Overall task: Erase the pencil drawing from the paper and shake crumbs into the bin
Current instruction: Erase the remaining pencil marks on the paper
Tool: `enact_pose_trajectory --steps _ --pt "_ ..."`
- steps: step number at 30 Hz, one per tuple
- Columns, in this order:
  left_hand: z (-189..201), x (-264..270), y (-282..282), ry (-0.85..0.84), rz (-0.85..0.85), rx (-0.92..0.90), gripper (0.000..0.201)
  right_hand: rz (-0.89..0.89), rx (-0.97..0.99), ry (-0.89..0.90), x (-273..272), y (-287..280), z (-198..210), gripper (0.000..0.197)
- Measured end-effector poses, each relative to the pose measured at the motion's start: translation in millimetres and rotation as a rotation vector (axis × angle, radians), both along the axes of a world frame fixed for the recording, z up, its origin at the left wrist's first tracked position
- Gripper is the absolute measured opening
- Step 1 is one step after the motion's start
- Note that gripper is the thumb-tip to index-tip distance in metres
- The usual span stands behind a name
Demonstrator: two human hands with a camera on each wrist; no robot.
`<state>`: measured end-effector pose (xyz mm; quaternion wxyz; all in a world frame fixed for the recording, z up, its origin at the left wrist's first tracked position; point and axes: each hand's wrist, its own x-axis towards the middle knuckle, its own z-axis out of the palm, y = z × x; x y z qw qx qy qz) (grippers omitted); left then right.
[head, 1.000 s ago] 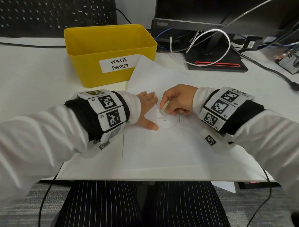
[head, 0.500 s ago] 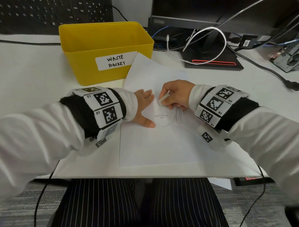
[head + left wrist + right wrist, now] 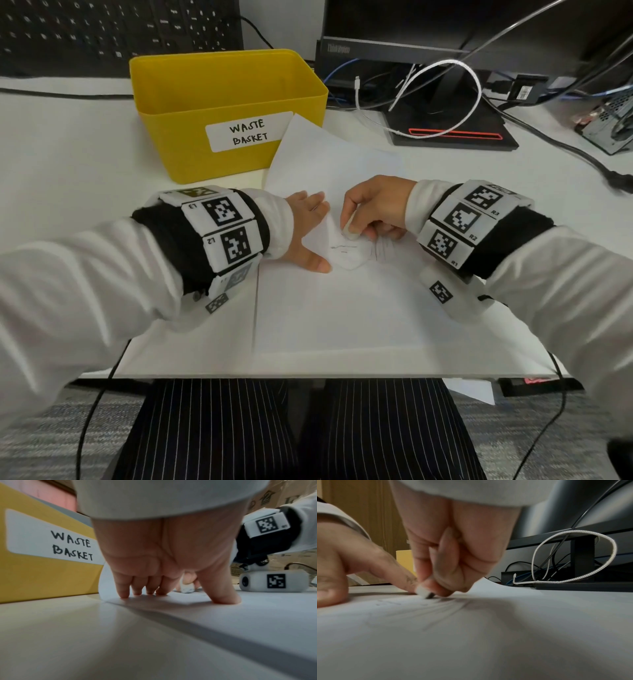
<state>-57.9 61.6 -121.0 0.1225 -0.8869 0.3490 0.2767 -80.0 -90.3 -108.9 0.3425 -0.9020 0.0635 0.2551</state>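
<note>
A white sheet of paper (image 3: 342, 308) lies on the desk, its far corner leaning against the yellow bin (image 3: 226, 102) labelled WASTE BASKET. A faint pencil drawing (image 3: 352, 251) of a face sits mid-sheet. My right hand (image 3: 373, 209) pinches a small white eraser (image 3: 351, 231) and holds it against the top of the drawing. The eraser (image 3: 424, 593), its tip dark, touches the paper (image 3: 488, 628) in the right wrist view. My left hand (image 3: 308, 233) lies flat, fingers and thumb spread, pressing the sheet down just left of the drawing; its fingertips (image 3: 125, 595) rest on the paper.
A black keyboard (image 3: 113, 31) lies at the back left. A monitor stand (image 3: 445, 126) with a looped white cable (image 3: 442, 99) and several dark cables fill the back right. The desk's near edge (image 3: 308, 373) runs just below the sheet.
My right hand with the eraser shifted up to the top of the drawing, then slightly back down. The left hand stays pressed on the paper.
</note>
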Motion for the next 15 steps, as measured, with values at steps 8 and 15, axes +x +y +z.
enact_pose_trajectory --steps 8,15 --pt "-0.5 1.1 0.6 0.004 -0.002 -0.013 0.101 0.049 -0.003 0.011 -3.3 5.2 1.3 0.016" --pt "0.5 -0.6 0.4 0.003 0.005 -0.018 0.100 0.096 -0.085 -0.054 -4.3 5.3 1.0 0.010"
